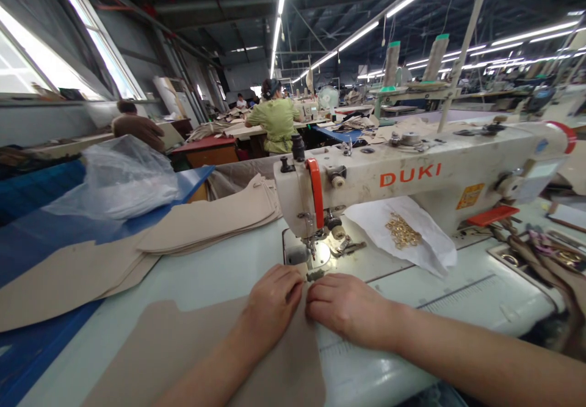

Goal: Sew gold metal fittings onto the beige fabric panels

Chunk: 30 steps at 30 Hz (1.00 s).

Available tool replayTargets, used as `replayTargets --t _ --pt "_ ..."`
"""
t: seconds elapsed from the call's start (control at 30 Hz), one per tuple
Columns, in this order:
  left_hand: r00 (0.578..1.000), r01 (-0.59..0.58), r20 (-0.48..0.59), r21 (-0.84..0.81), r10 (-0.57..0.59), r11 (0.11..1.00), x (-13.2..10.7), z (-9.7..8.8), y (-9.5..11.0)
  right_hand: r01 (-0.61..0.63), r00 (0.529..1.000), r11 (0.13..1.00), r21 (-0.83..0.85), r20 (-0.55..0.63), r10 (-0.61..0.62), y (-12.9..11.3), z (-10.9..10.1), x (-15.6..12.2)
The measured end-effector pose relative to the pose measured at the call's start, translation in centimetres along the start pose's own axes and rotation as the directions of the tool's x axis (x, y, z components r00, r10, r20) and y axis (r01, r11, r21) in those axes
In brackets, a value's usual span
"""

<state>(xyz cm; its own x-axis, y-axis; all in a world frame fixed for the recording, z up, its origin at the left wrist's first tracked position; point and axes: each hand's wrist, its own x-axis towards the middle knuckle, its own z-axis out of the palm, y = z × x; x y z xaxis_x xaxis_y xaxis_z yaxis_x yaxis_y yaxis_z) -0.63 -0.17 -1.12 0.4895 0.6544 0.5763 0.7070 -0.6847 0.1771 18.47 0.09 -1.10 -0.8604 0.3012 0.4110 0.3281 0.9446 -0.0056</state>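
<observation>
A white DUKI sewing machine (pixel 412 178) stands on the pale table (pixel 229 270), its needle and presser foot (pixel 314 254) lit from above. A beige fabric piece (pixel 183 352) lies on the table in front of the foot. My left hand (pixel 272 303) rests on the fabric with fingers curled, pinching its top edge just below the foot. My right hand (pixel 348 306) presses down beside it, fingers bent onto the same edge. A small dark part sits between the fingertips at the foot; I cannot make out what it is.
A stack of beige cut pieces (pixel 215 215) lies at left, with a clear plastic bag (pixel 119 178) on blue cloth behind. Gold rings (pixel 403 230) sit on white paper under the machine arm. Brown straps (pixel 544 260) lie at right. Other people sit at benches further back.
</observation>
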Motion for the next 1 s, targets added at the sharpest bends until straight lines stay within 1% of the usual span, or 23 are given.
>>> replayTargets --t 0.27,0.5,0.57,0.83,1.0 --pt "1.0 0.013 0.004 -0.003 -0.013 1.0 0.1 -0.1 0.1 -0.02 1.0 1.0 0.008 -0.021 0.02 -0.2 -0.1 0.1" --pt "1.0 0.015 0.022 -0.03 -0.015 0.999 -0.1 -0.5 0.3 -0.14 0.987 0.989 0.049 -0.067 0.143 -0.3 0.0 0.3" --pt "1.0 0.009 0.025 -0.038 -0.008 0.999 -0.2 -0.7 0.4 -0.158 0.984 0.986 0.06 -0.071 0.162 -0.3 0.1 0.3" --pt "1.0 0.006 0.011 -0.035 -0.006 0.999 -0.4 -1.0 0.7 -0.153 0.988 0.988 0.021 -0.003 0.153 -0.2 -0.1 0.6" --pt "0.998 0.054 0.032 -0.057 -0.052 0.997 -0.5 -1.1 0.8 -0.123 0.992 0.992 -0.018 0.009 0.124 -0.2 -0.1 0.8"
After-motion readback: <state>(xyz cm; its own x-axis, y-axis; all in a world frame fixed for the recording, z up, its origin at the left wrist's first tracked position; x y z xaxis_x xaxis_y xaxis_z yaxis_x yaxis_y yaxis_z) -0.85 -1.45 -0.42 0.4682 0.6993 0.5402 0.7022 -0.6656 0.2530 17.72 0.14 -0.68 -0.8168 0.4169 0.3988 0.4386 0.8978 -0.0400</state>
